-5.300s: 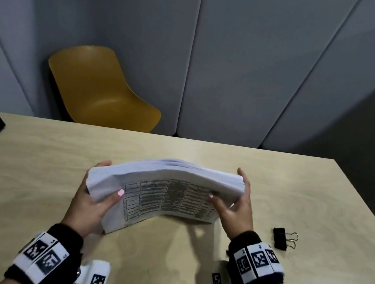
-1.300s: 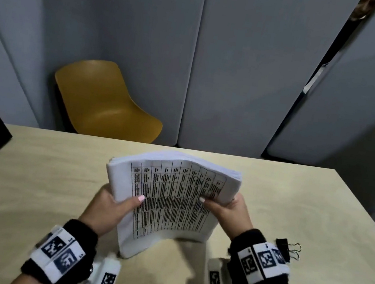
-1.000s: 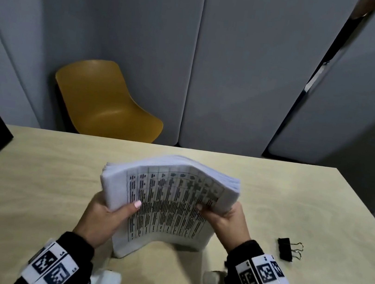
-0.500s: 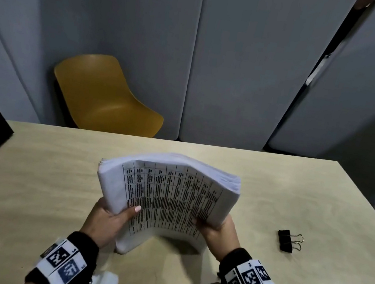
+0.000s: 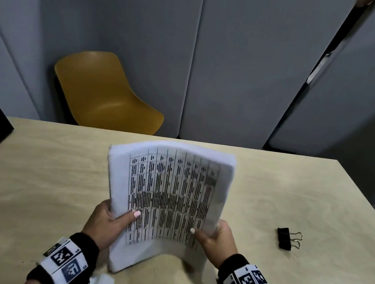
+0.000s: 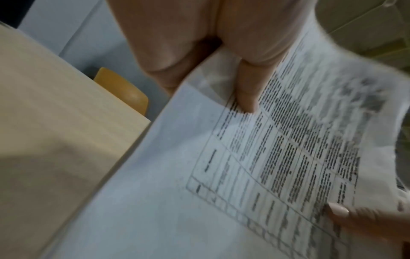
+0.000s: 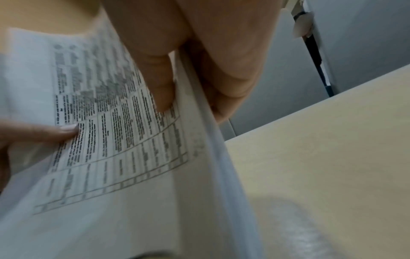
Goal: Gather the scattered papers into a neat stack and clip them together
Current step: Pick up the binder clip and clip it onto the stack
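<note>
Three views: one from the head, one from each wrist.
The head camera looks forward and down over the table (image 5: 295, 194) toward the far wall. Each wrist camera sits very near its hand, looking along the fingers; all three share the paper stack (image 5: 168, 195) (image 6: 277, 166) (image 7: 124, 131).

The stack of papers (image 5: 166, 194) stands nearly upright on the table, its lower edge toward the tabletop and its top leaning slightly away. It is thick and white, its sheets roughly aligned, and the front sheet carries a printed table of dark text in columns (too blurred to read). The stack bows outward in the middle. The binder clip (image 5: 285, 238) lies flat on the table well to the right of the papers, black with silver wire handles pointing right.
</note>
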